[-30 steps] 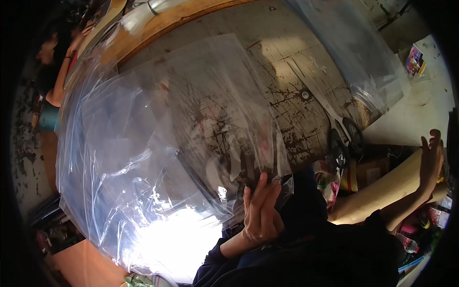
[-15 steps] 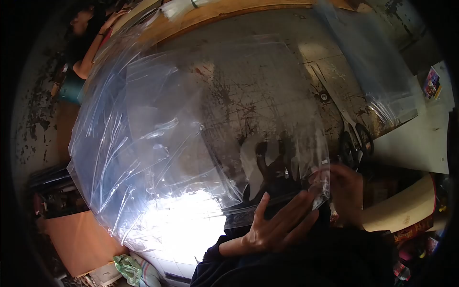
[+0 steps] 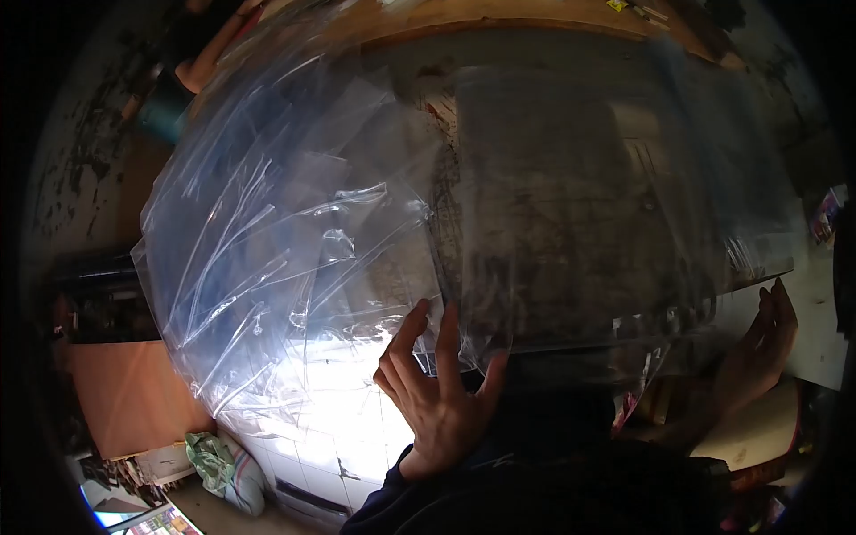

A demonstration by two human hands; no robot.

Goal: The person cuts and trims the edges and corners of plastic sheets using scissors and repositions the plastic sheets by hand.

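Clear plastic sheets (image 3: pixel 294 223) lie in a crinkled pile on the left, glossy with light at the lower part. My left hand (image 3: pixel 441 383) rests with fingers spread on the near edge of the plastic. A single see-through sheet (image 3: pixel 571 205) stretches from there across the work surface to the right. At its right side is my right hand (image 3: pixel 758 348), fingers raised and fairly close together, partly behind the sheet's near edge; whether it grips the plastic is unclear. The scissors seen before are hidden or too dim to make out.
Another person's forearm (image 3: pixel 207 62) shows at the upper left. A wooden edge (image 3: pixel 508 31) runs along the far side. An orange panel (image 3: pixel 134 397) and a green bag (image 3: pixel 211 459) sit at lower left. White board (image 3: pixel 811 330) and a rolled sheet (image 3: pixel 749 432) are at right.
The right hand came in to the left hand, then moved out to the right. A clear sheet now spans the surface to the right, over where the scissors showed. The left hand has shifted left.
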